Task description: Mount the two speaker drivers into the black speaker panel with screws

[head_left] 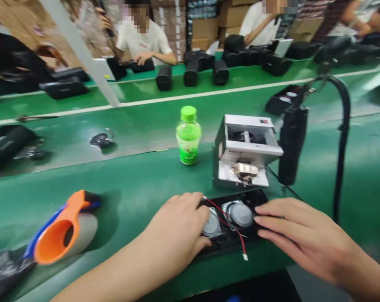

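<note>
A black speaker panel (pixel 223 244) lies flat on the green bench before me, with two round grey speaker drivers (pixel 242 214) set in it. My left hand (pixel 180 224) is closed over the panel's left end, partly covering the left driver. A red and black wire (pixel 241 240) runs across the panel and ends in a small white plug (pixel 245 257) past its front edge. At the panel's right end, my right hand (pixel 309 233) has its fingers stretched out, the tips at the edge. Its thumb is not clearly visible.
Behind the panel stand a white-and-black box-shaped device (pixel 249 151), a green bottle (pixel 189 136) and a black tool hanging from a cable (pixel 292 144). An orange-and-blue tape dispenser (pixel 56 239) lies at left. Several people work across a conveyor (pixel 145 121) with black speaker cases.
</note>
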`<action>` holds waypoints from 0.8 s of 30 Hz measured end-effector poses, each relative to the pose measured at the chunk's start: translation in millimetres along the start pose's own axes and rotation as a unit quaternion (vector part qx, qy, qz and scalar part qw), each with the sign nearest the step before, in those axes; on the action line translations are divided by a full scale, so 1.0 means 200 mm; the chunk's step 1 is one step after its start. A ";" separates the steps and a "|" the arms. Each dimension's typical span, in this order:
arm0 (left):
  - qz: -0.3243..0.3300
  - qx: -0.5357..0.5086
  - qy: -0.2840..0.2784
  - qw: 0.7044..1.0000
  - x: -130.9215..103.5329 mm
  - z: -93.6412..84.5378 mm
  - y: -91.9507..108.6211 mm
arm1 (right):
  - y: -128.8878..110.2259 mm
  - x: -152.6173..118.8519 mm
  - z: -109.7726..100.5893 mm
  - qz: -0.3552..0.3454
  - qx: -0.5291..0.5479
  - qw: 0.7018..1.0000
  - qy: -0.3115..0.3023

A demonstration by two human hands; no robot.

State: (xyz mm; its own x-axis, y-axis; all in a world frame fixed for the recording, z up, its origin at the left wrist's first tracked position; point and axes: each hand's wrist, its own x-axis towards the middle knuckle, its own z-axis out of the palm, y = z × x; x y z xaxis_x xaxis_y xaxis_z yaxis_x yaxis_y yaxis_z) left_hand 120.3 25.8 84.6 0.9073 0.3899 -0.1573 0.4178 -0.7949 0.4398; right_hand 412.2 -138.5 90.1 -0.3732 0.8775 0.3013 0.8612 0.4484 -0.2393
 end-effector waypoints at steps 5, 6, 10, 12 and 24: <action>-0.017 -0.011 -0.037 0.999 0.02 0.02 0.01 | 0.02 0.09 0.03 0.024 -0.046 0.996 -0.067; -0.020 -0.014 -0.043 0.999 0.03 0.03 0.01 | 0.01 0.10 0.04 0.025 -0.054 0.996 -0.071; -0.015 -0.031 -0.052 0.998 0.04 0.04 -0.01 | -0.05 0.10 0.07 0.031 -0.061 0.995 -0.068; -0.002 -0.042 -0.052 0.998 0.04 0.04 -0.02 | -0.09 0.10 0.07 0.042 -0.049 0.995 -0.070; 0.014 -0.058 -0.040 0.997 0.04 0.06 -0.05 | -0.08 0.08 0.05 0.086 -0.025 0.980 -0.176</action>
State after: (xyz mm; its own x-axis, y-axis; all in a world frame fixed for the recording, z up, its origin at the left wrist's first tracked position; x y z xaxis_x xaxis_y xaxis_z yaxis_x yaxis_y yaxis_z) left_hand 124.3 30.8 69.3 0.9211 0.3267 -0.2117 0.3888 -0.7443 0.5430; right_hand 389.2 -130.0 89.2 -0.3091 0.9478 -0.0782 0.9343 0.2873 -0.2110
